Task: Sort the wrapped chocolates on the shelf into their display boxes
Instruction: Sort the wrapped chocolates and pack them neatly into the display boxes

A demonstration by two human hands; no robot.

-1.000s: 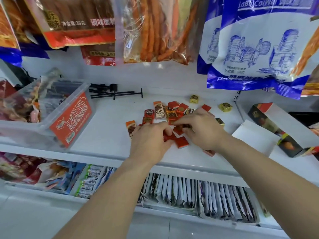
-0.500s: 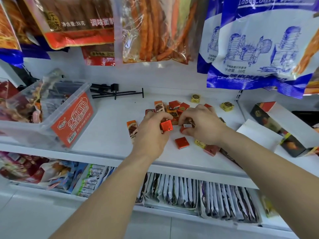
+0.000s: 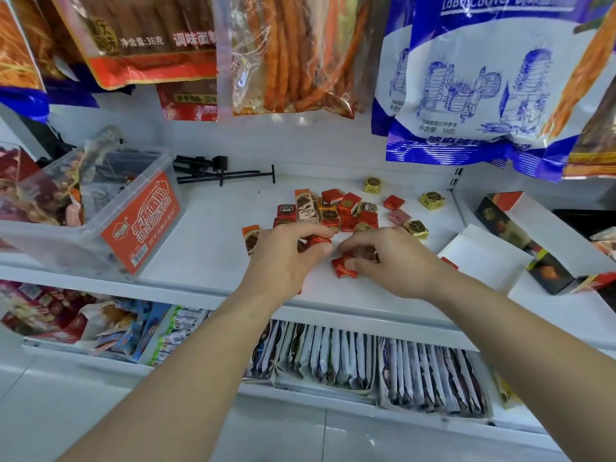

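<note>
A pile of wrapped chocolates (image 3: 336, 210), mostly red squares with some gold ones, lies in the middle of the white shelf (image 3: 206, 228). My left hand (image 3: 283, 258) pinches a red wrapped chocolate (image 3: 318, 241) between thumb and fingers just in front of the pile. My right hand (image 3: 390, 261) is curled over several small chocolates, its thumb on a red square (image 3: 343, 270) lying on the shelf. Two gold chocolates (image 3: 431, 200) sit apart at the back right. An open display box (image 3: 520, 228) with a white flap lies to the right.
A clear plastic tub (image 3: 100, 211) with an orange label stands at the left. Black metal hooks (image 3: 216, 168) lie at the back. Snack bags (image 3: 483, 78) hang overhead. The lower shelf holds rows of packets (image 3: 366, 361).
Both hands have drawn back from the pile toward the shelf's front. My left hand has lifted a red chocolate; my right hand has come down onto the red square near the edge.
</note>
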